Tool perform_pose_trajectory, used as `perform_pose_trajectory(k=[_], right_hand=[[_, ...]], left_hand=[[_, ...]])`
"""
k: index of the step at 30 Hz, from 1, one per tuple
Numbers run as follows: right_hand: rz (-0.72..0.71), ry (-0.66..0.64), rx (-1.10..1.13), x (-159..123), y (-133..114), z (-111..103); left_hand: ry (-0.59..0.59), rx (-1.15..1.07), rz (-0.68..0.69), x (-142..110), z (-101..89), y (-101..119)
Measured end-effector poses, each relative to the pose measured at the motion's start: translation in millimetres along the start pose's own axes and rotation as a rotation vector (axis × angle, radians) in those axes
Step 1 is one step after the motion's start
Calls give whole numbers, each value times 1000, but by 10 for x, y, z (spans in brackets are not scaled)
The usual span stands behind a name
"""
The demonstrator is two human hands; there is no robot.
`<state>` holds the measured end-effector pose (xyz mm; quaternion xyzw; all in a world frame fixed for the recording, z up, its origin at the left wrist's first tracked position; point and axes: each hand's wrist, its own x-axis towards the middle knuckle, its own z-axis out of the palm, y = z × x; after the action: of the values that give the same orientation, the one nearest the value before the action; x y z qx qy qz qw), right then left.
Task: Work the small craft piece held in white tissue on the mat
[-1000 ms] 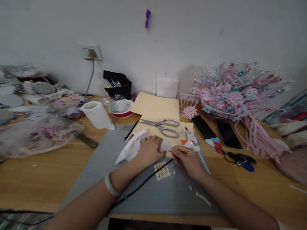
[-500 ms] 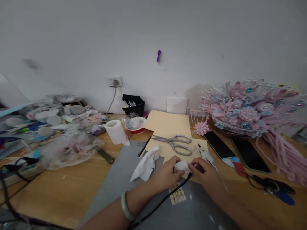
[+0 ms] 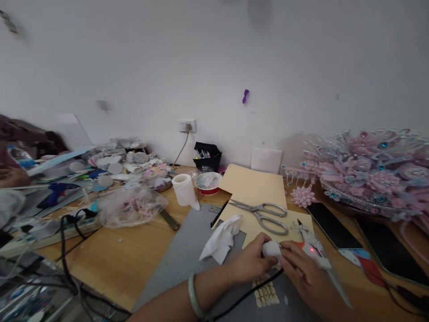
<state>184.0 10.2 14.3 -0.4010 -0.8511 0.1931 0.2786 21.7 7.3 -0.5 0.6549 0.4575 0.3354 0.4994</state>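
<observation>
My left hand (image 3: 250, 264) and my right hand (image 3: 296, 268) meet low in the view, both pinched on a small white wad of tissue (image 3: 271, 249) held between them. A jade-green bangle (image 3: 192, 302) circles my left wrist. A crumpled white tissue (image 3: 221, 239) lies just left of my left hand on the grey mat (image 3: 181, 259). A small beige beaded piece (image 3: 266, 295) lies under my hands, crossed by a black cord (image 3: 248, 295). A white glue gun with a red light (image 3: 313, 250) rests right of my right hand.
Steel scissors (image 3: 264, 214) lie on tan paper (image 3: 254, 190). A white tape roll (image 3: 184, 191), a red-rimmed bowl (image 3: 208, 182) and a black pen holder (image 3: 207, 156) stand behind. Two phones (image 3: 330, 226) and a pink headdress (image 3: 372, 174) are at right. Craft clutter and cables (image 3: 67, 223) fill the left.
The view has swung left and up, showing more of the cluttered left side. My hands have drawn together, lifting the small tissue wad off the tan paper and pinching it between them.
</observation>
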Motion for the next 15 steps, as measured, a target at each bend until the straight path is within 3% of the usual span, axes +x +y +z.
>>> perform_pose_trajectory(k=[4,7,10,13,15], right_hand=[[14,30,-4,8,113,69],[66,33,-55,23,208,124],[116,10,-124,42,252,165],[105,20,-161,57,258,200],[128,33,-184,59,255,222]], left_hand=[[9,159,120,-70,-40,76],[226,264,320,-67,-169,213],[628,187,352,15,-524,324],[1126,23,358,66,-1116,293],[1462,8,279,43,-1538,167]])
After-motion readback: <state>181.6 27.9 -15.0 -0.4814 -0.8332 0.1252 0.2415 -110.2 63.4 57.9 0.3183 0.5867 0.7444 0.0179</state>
